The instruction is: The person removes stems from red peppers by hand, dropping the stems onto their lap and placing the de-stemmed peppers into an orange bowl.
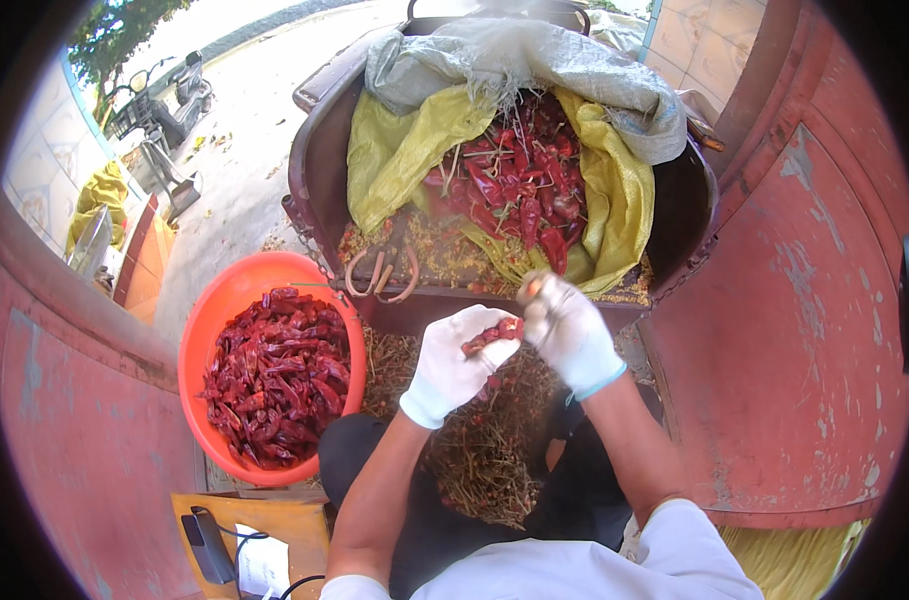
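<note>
My left hand, in a white knit glove, grips an opened dried red chili pepper whose torn end faces my right hand. My right hand, gloved alike, is raised just beside it with curled fingers. Motion blurs those fingertips; a small orange bit shows there, but whether it is held is unclear. Beyond the hands, whole dried red chilies with stems spill from a yellow woven sack. To the left, an orange-red plastic basin contains many stemless chili pieces.
The sack lies in a dark metal cart with chains at its sides. Scissors lie at its seed-strewn front edge. Stems and debris cover the floor between my legs. A wooden stool carries a black device. Red doors flank me.
</note>
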`<state>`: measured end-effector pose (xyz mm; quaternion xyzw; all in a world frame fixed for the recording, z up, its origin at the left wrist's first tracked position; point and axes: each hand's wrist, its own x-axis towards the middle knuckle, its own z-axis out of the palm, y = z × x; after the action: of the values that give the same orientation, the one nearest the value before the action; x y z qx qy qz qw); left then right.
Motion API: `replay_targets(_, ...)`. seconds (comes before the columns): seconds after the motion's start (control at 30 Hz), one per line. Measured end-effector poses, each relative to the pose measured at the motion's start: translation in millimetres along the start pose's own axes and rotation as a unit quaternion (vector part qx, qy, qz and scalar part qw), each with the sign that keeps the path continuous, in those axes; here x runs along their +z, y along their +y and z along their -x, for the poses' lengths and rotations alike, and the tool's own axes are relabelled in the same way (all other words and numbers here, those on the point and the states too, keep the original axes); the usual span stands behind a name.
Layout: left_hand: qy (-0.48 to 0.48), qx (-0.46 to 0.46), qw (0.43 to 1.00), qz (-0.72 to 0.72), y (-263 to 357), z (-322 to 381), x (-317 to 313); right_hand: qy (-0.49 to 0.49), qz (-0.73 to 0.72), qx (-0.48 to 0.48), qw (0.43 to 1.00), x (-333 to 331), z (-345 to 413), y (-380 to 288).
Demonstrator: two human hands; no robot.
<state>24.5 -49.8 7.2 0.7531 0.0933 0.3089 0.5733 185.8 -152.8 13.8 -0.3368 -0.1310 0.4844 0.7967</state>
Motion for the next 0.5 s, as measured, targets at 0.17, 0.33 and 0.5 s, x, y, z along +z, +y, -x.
replay_targets(0.17,0.109,-0.059,0.969,0.215,7.0,2.9,-16.9,0.135,0.421,-0.164,0.882,-14.6,-16.5,-39.5)
replay_targets(0.33,0.121,-0.092,0.952,0.265,-2.0,-2.0,-21.2,0.186,0.790,-0.248,0.529,-29.7,-39.8,-45.5)
replay_targets(0.5,0.132,-0.133,0.945,0.267,0.8,-6.8,-13.5,0.205,0.854,-0.169,0.448,-33.4,-63.4,-35.4)
